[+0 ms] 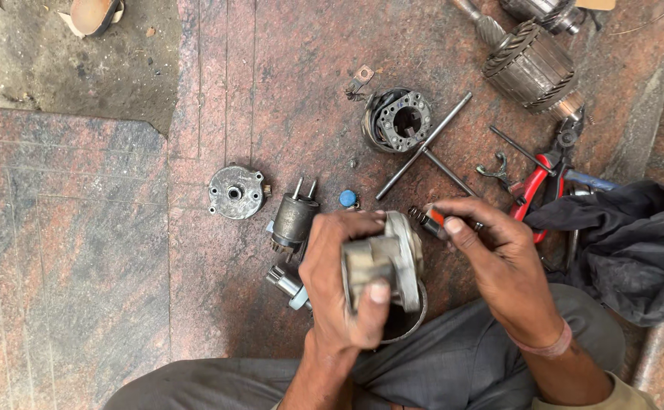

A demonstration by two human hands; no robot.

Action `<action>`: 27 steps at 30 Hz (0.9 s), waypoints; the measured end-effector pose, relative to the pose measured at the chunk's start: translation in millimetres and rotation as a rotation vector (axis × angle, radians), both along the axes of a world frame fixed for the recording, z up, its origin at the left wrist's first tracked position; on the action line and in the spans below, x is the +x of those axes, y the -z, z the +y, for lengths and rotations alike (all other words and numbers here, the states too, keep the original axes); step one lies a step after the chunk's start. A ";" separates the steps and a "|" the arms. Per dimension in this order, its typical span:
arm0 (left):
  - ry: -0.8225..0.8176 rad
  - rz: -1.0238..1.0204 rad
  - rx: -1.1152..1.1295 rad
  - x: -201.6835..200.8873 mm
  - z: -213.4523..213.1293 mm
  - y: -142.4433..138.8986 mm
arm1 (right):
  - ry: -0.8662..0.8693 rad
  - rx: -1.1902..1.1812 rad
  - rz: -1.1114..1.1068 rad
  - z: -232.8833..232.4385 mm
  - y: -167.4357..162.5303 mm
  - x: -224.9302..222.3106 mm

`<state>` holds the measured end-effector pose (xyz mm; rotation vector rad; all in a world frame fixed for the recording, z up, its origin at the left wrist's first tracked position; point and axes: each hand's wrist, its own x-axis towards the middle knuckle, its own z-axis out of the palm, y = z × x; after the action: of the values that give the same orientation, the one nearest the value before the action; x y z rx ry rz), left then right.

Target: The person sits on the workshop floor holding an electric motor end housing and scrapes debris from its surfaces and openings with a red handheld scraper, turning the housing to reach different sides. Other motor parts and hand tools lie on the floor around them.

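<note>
Grey metal housing (383, 266) at frame centre-low, clasped by left hand (339, 285), thumb across its face. Right hand (499, 262) at 3 o'clock pinches a small tool (428, 220) against the housing's top. Solenoid (294, 220) at 10 o'clock, red pliers (533, 186) at 2.

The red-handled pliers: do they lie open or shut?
Open: the red-handled pliers lie on the stone floor with handles spread apart.

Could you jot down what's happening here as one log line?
left hand: holds metal housing | right hand: grip on small orange-handled tool at housing | nearby: red pliers, armature, dark cloth | surface: stone floor
</note>
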<state>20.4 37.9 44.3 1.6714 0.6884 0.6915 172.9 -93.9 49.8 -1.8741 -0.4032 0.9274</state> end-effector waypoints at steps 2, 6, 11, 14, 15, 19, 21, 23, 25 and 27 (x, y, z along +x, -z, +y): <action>-0.019 0.070 -0.032 1.2 1.1 1.4 | -0.015 -0.012 0.007 0.8 -0.9 -0.7; -0.081 0.170 -0.057 5.7 6.2 12.4 | -0.049 0.018 -0.019 1.9 2.2 -0.7; -0.194 0.117 -0.281 10.9 12.4 23.8 | -0.045 0.020 -0.050 1.5 9.1 1.1; -0.243 0.162 -0.280 8.9 15.7 20.2 | -0.019 0.041 -0.027 -0.3 13.1 2.7; -0.244 0.143 -0.269 8.2 17.5 17.9 | -0.013 0.045 -0.025 -1.0 14.0 3.2; -0.262 0.097 -0.354 6.1 21.4 5.7 | -0.017 0.112 -0.033 -1.8 14.7 3.7; -0.234 0.131 -0.411 9.9 21.5 2.0 | 0.010 0.150 -0.049 -0.6 12.3 3.1; -0.198 0.154 -0.417 12.6 18.8 -1.0 | -0.023 0.213 -0.145 0.8 7.3 1.3; -0.157 0.165 -0.379 14.1 14.6 -3.0 | -0.121 0.294 -0.319 2.0 1.1 -0.9; -0.114 0.119 -0.366 12.6 11.5 -4.8 | -0.215 0.303 -0.537 2.8 -5.0 -4.1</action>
<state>33.1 49.3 49.1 1.3500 0.9410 0.5119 168.8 -91.1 54.9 -1.7978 -1.0265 0.4476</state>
